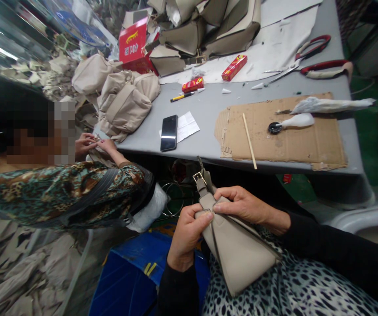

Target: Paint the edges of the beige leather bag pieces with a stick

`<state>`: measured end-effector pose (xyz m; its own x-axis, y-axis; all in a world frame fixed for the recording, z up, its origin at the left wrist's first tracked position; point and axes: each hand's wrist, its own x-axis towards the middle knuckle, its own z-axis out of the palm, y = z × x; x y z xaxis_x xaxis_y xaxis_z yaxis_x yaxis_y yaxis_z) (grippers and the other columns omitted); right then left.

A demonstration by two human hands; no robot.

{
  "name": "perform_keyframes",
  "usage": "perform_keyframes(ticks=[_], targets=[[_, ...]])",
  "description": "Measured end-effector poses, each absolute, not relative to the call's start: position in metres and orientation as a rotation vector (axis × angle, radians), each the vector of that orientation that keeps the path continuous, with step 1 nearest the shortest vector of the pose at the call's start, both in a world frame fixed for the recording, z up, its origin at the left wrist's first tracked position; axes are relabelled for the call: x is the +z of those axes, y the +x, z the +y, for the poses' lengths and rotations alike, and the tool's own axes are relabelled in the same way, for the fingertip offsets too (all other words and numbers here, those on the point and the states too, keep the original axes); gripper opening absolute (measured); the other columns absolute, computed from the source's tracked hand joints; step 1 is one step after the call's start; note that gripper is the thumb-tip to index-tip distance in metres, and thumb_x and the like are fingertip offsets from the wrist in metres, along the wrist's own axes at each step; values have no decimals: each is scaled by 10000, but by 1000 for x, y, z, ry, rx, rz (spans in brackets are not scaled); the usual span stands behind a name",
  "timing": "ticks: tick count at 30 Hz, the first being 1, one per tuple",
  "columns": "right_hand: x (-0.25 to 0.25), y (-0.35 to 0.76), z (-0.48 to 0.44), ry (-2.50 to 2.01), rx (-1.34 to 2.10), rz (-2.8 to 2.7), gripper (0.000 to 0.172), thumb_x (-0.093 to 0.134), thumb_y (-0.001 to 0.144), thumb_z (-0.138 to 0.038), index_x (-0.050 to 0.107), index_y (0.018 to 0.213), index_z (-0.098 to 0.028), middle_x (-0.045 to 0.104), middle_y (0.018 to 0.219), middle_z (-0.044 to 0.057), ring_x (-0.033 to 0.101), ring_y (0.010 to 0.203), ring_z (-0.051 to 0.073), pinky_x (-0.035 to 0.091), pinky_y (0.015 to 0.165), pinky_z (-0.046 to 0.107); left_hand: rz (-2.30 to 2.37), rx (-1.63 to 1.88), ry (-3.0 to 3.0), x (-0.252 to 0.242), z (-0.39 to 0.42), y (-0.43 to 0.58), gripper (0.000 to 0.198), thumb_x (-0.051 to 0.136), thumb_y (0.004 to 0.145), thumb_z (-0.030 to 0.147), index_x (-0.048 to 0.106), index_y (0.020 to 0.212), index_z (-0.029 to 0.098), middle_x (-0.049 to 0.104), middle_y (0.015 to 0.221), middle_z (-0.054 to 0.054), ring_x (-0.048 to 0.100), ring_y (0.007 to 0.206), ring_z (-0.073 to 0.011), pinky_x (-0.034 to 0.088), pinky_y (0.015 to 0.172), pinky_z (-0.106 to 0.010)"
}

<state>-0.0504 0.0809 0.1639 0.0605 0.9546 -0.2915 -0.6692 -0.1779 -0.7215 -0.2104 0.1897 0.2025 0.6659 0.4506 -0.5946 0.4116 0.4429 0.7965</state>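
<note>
A beige handbag [241,252] with dark edges lies over my lap, its narrow end pointing toward the table. My left hand [188,232] pinches that narrow end from the left, thumb pressed on top. From the right, my right hand [244,204] grips the same end, its fingertips close to my left thumb. Beyond my fingers a strap with a metal buckle [199,177] sticks out toward the table edge. The fingers underneath the bag are hidden.
On the grey table [205,101] are a phone [169,133], cardboard [268,136] with a thin stick [250,140], scissors [290,68], red boxes [234,67] and piled beige bag pieces [182,37]. A co-worker [66,188] sits at left, hands on beige material. A blue bin [126,276] stands below.
</note>
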Motion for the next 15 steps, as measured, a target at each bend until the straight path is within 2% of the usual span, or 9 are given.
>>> perform_keyframes(ticks=[15], targets=[[168, -48, 81, -914, 1527, -451, 396, 832, 741, -512, 658, 821, -166, 603, 687, -33, 520, 605, 108, 412, 589, 231, 903, 37, 1138, 201, 190, -211, 409, 867, 705, 447, 791, 925, 111, 704, 715, -50, 588, 610, -151, 439, 561, -225]])
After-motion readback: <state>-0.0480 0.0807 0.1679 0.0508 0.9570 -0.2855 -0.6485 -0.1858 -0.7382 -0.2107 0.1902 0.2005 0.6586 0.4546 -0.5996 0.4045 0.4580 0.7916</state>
